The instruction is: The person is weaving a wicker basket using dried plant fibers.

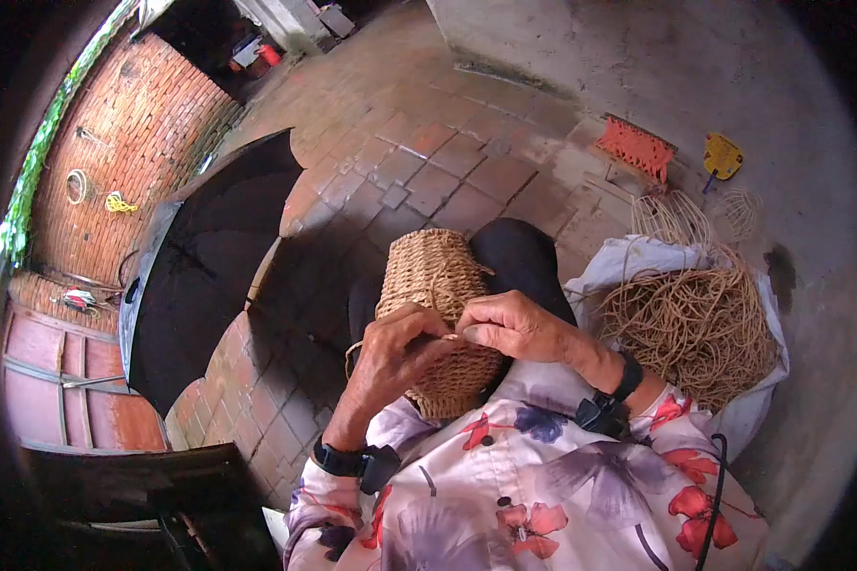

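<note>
A woven basket (433, 271) of tan twisted straw cord lies across my lap, between my knees. My left hand (400, 352) and my right hand (512, 325) meet over its middle. Both are closed, thumbs and fingertips pinched together on a short bit of pale cord (450, 336); most of that strand is hidden by the fingers. A thin loop of cord sticks out beside my left wrist. The basket's lower part shows beneath my hands, close to my shirt.
To my right, a white sack (628, 257) holds a large heap of loose cord (700, 328). An open black umbrella (214, 257) stands on the tiled floor at left. Farther right are an orange slotted piece (635, 148) and a yellow fly swatter (722, 156) by the wall.
</note>
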### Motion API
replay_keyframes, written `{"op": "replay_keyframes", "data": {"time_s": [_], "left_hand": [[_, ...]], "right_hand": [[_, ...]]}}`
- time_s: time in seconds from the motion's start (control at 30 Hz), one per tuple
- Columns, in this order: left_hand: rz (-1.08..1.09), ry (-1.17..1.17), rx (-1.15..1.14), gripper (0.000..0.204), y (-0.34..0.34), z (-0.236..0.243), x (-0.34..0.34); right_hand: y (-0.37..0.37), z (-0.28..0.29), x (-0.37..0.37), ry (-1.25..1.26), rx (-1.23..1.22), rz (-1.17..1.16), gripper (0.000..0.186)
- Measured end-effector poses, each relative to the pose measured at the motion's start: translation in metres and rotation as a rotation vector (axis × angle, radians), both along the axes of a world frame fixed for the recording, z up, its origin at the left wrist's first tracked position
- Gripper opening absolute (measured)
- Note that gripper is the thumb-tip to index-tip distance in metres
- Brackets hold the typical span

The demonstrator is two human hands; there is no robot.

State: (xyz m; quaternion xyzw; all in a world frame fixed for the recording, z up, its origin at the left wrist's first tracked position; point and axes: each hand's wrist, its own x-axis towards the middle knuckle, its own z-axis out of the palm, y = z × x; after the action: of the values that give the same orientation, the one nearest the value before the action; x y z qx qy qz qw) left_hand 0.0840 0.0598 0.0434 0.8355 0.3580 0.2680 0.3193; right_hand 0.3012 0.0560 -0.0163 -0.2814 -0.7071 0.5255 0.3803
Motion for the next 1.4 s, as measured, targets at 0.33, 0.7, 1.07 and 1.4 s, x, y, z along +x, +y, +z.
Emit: {"op": "replay_keyframes", "data": {"time_s": [0.33,0.7,1.07,1.4], "left_hand": [[0.07,-0.011,-0.16,0.017,-0.002,-0.001,-0.002],[0.112,0.251,-0.054,0.014,-0.008,0.004,0.011],[0.19,0.105,-0.08,0.014,-0.01,0.001,0.013],[-0.106,0.141,-0.182,0.021,0.009,0.016,-0.002]], "right_hand": [[-0.005,0.008,-0.004,0.164,-0.39,0.037,0.014],[-0.006,0.02,-0.006,0.216,-0.448,-0.18,0.008],[-0.009,0.001,-0.014,0.079,-0.181,-0.191,0.01],[-0.007,0.007,-0.014,0.147,-0.439,-0.128,0.009]]}}
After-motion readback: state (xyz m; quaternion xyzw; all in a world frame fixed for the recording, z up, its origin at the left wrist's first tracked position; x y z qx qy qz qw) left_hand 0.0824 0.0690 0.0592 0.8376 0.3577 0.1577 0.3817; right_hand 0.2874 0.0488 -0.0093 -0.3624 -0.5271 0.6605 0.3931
